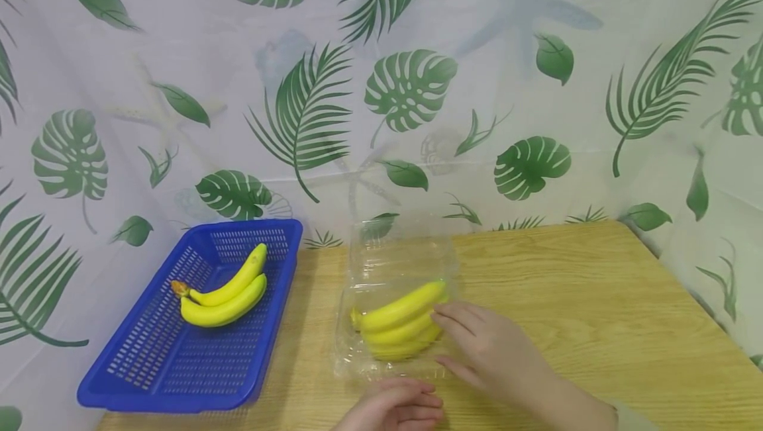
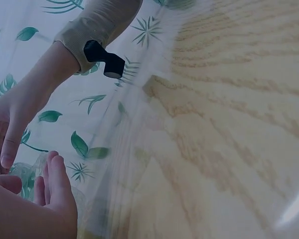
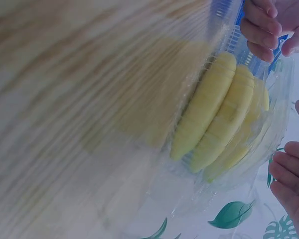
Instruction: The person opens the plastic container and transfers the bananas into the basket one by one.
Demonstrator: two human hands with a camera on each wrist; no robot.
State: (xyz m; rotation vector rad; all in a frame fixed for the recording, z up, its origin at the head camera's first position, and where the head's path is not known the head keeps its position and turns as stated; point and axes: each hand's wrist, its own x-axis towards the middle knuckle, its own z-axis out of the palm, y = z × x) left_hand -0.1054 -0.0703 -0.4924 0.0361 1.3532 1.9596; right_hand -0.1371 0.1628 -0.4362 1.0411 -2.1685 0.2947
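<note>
A bunch of yellow bananas (image 1: 399, 325) lies in a clear plastic clamshell box (image 1: 352, 365), whose lid (image 1: 399, 252) stands raised at the back. My right hand (image 1: 495, 351) is at the box's right side, fingers extended by the banana tips; whether they touch is hard to tell. In the right wrist view, its fingers (image 3: 291, 169) look apart from the bananas (image 3: 224, 109) and hold nothing. Just in front of the box, my left hand (image 1: 393, 408) has relaxed, slightly bent fingers around nothing. The left wrist view shows the left hand (image 2: 35, 204) below the right hand (image 2: 15, 114).
To the left, a blue plastic basket (image 1: 262, 365) holds two joined bananas (image 1: 223, 298). Both containers rest on a wood-grain table (image 1: 596, 305). A leaf-patterned curtain (image 1: 477, 106) hangs behind and at the sides.
</note>
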